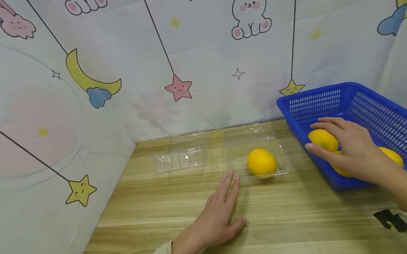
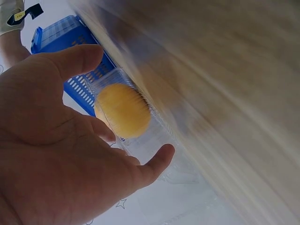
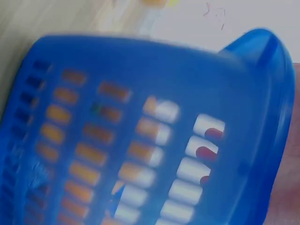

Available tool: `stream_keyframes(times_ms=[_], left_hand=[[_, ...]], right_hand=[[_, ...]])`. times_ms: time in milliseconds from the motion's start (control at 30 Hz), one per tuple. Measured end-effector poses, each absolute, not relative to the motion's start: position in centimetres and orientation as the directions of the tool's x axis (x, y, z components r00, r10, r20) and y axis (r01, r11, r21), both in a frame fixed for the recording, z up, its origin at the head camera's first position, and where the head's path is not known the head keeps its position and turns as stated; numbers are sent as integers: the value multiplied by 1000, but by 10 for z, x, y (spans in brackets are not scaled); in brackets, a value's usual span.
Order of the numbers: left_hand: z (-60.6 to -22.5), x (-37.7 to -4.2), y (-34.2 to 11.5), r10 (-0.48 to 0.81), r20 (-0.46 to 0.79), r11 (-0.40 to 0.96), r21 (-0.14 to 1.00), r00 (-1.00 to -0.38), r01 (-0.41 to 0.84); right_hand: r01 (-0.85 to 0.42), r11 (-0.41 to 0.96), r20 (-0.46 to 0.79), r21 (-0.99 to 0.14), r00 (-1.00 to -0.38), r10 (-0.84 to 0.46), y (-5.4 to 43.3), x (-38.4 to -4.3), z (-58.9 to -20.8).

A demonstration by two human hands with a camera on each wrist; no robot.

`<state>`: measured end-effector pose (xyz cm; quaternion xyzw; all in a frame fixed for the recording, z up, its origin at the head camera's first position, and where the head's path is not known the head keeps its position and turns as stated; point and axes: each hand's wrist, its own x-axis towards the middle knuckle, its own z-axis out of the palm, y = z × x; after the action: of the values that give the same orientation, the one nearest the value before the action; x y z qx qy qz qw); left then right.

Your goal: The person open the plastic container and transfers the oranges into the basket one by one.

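My right hand (image 1: pixel 356 149) reaches over the blue basket (image 1: pixel 389 105), its thumb and fingers spread on either side of a lemon (image 1: pixel 323 140) by the left wall. Parts of other lemons (image 1: pixel 392 157) show below and beside the hand. In the right wrist view, the basket's slotted side (image 3: pixel 140 61) fills most of the picture, blurred. My left hand (image 1: pixel 218 214) lies with outstretched fingers on the wooden table, fingertips close to a clear plastic box (image 1: pixel 284 161). One lemon (image 1: pixel 261 162) sits in that box; the left wrist view shows it beyond the fingers.
A second clear plastic box (image 1: pixel 179 161) stands to the left, its lid raised at the back. A white cloth (image 1: pixel 206 107) with printed stars, moons and rabbits hangs behind and left of the table (image 1: pixel 143 222). A black piece (image 1: pixel 391 220) is by the right sleeve.
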<state>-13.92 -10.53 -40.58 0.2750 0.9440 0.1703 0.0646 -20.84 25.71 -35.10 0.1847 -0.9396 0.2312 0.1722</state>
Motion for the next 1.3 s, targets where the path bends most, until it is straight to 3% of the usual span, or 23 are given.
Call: stream_keyframes(times_ms=[467, 733, 1167, 1300], left_hand=[[-406, -139, -105, 543, -20, 790, 350, -840, 502], [-407, -138, -104, 536, -26, 802, 328, -844, 499], [-406, -138, -106, 531, -26, 812, 302, -847, 499], [-407, -138, -106, 534, -27, 810, 302, -845, 503]], right_hand=[[-542, 746, 392, -386, -829, -400, 192, -208, -349], [-541, 734, 301, -410, -840, -451, 157, -214, -357], [-520, 737, 270, -431, -854, -444, 130, -229, -376], [-495, 777, 257, -389, -868, -424, 124, -233, -381]])
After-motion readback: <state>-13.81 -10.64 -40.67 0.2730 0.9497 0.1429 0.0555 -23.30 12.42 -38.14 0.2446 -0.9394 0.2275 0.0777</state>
